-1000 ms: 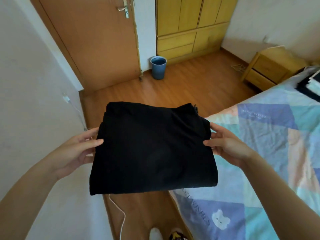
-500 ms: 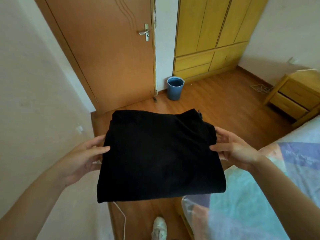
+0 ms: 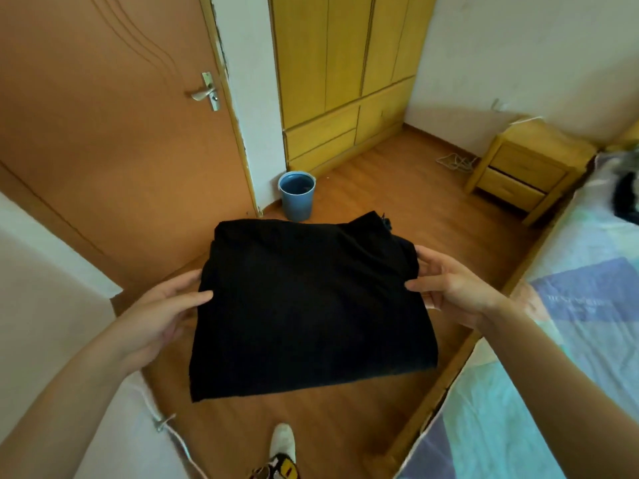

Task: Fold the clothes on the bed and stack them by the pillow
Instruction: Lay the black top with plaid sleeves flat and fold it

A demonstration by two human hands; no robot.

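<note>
A folded black garment (image 3: 311, 305) is held flat in the air over the wooden floor, to the left of the bed (image 3: 570, 340). My left hand (image 3: 162, 312) grips its left edge, thumb on top. My right hand (image 3: 453, 288) grips its right edge the same way. The bed has a pastel patchwork sheet and fills the right side. A blurred dark and white pile of clothes (image 3: 626, 191) lies at the far end of the bed, near the right frame edge.
A blue bin (image 3: 297, 195) stands on the floor by the closed brown door (image 3: 121, 133). A yellow wardrobe (image 3: 342, 74) is behind it and a yellow nightstand (image 3: 525, 167) stands next to the bed. A white cable (image 3: 173, 433) runs along the left wall. My shoe (image 3: 281, 440) is below.
The view has swung away from the bed toward the door and wardrobe, then back a little to the right. Both hands keep the same hold on the folded black garment.
</note>
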